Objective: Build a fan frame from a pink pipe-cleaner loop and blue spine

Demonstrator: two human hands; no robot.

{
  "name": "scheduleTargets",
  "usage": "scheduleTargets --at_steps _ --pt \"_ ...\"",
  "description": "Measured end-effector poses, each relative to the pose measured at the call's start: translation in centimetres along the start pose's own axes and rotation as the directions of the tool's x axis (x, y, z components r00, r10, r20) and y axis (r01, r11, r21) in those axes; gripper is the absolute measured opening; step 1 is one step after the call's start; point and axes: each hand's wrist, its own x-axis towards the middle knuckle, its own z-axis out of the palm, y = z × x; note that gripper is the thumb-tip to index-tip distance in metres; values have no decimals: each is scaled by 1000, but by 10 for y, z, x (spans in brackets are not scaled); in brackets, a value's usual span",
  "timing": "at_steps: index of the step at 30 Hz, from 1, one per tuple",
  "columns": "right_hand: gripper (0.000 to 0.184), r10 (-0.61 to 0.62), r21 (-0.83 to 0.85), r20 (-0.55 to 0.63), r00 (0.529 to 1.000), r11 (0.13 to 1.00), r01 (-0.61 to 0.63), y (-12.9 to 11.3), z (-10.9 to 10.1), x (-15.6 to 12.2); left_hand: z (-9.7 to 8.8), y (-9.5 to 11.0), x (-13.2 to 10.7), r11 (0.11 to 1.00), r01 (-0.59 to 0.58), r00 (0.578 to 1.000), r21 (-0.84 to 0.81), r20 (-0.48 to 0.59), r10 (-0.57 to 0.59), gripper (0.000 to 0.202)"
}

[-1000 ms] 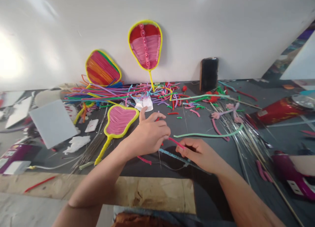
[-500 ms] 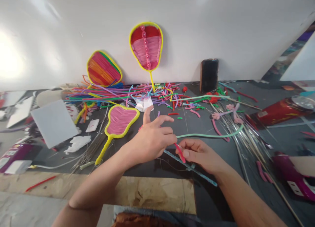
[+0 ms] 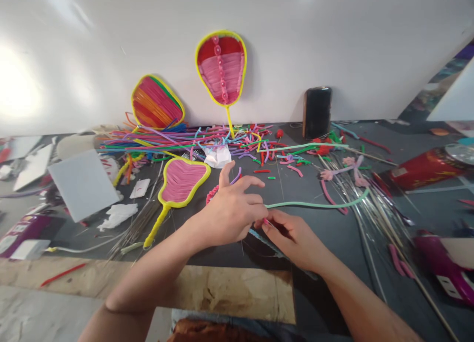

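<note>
My left hand is above the dark table, its upper fingers lifted and its lower fingertips closed at one end of a short pink pipe cleaner. My right hand meets it from the right, thumb and forefinger pinched on the same piece, mostly hidden between the fingers. Below the hands runs a twisted light blue pipe cleaner, partly covered by my right hand. A pink braided strip and a purple pipe cleaner stick out behind my left hand. A long mint green pipe cleaner curves off to the right.
A pink fan with a yellow rim lies left of my hands. Another fan and a phone lean on the white wall. Loose pipe cleaners, thin wires, a red can and a purple tool surround the area.
My right hand has moved slightly up and left, closer to my left hand. The pink pipe cleaner is now mostly covered by fingers, and my right hand covers more of the light blue one.
</note>
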Motion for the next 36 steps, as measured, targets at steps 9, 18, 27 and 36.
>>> scheduleTargets --at_steps 9,18,27,36 --pt "46 66 603 277 958 765 -227 3 -8 -1 -8 -5 -1 999 15 999 -52 -34 -17 27" --pt "33 2 757 306 952 605 -245 2 -3 -2 -12 -5 -3 997 0 998 -78 -63 -4 27" --pt "32 102 631 126 987 759 -159 8 -2 5 -11 -1 -5 997 -68 998 -44 0 68 31" --pt "9 -409 -289 -321 854 901 323 -12 -8 -9 -9 13 -7 993 -28 999 115 -19 30 21"
